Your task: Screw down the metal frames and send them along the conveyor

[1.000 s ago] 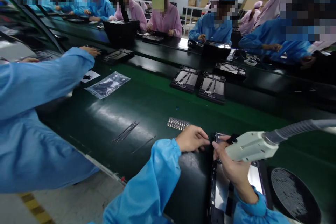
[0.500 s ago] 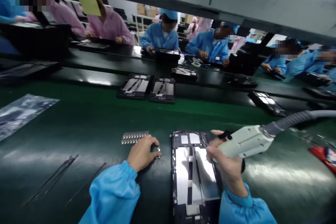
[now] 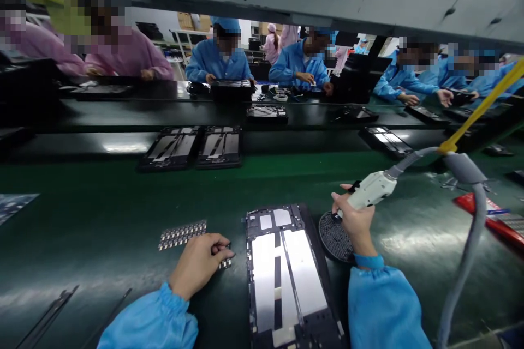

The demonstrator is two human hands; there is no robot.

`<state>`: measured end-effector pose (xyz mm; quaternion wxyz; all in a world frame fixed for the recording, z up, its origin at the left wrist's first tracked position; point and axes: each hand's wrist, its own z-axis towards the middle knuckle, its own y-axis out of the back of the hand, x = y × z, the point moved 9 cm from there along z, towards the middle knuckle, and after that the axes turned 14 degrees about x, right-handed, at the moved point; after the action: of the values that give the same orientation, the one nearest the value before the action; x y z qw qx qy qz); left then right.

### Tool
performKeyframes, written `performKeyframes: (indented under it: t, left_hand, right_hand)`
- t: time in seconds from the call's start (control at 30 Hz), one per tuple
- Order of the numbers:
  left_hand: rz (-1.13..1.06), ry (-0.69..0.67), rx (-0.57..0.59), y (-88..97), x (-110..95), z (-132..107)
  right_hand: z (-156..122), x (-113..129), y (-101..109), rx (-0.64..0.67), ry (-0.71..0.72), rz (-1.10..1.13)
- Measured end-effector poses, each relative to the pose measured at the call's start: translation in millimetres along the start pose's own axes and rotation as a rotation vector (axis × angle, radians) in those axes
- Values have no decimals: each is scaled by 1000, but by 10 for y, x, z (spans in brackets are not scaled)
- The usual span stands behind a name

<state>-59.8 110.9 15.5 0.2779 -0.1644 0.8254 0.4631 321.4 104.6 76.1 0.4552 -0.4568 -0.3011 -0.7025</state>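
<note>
In front of me lies an opened tablet-like device (image 3: 303,267), its silvery inner plates facing up. Left of it, my left hand (image 3: 200,262) is closed in a pinch at a small dark-and-silver component (image 3: 225,264), partly hidden by the fingers. Just behind that hand is a flat group of similar small components (image 3: 180,235) in rows. My right hand (image 3: 355,221) is wrapped round a cream electric screwdriver (image 3: 373,190) with a grey cable sleeve. Its working end points down over a round black tray (image 3: 333,237) of small dotted pieces, right of the device.
Two more opened devices (image 3: 220,146) lie further back, with others along the dark line beyond. Thin dark strips (image 3: 51,311) are at the lower left. A red packet (image 3: 491,218) and a hanging grey cable (image 3: 466,262) are on the right. Co-workers (image 3: 219,54) sit opposite.
My right hand has moved the electric screwdriver from over the device to the round tray, which now shows. My left hand stays by the small components. The view has shifted right.
</note>
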Motion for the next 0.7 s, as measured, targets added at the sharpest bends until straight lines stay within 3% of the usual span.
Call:
performKeyframes:
  t: [0.2,0.37,0.57,0.7]
  left_hand:
    - [156,-32,-43,22,-134,-62]
    - [18,-126,-27,24,-169,-59]
    - [-29,-158,-223,208,-83,-124]
    - [112,-212,-246,103,-199,-142]
  right_hand:
    - [9,-12,-50,29,-28,-45]
    - [8,-25,-56,34,-37,-67]
    - [2,-50,-69,45,-40,-101]
    - [-33,133,-33,-8,-13,-106]
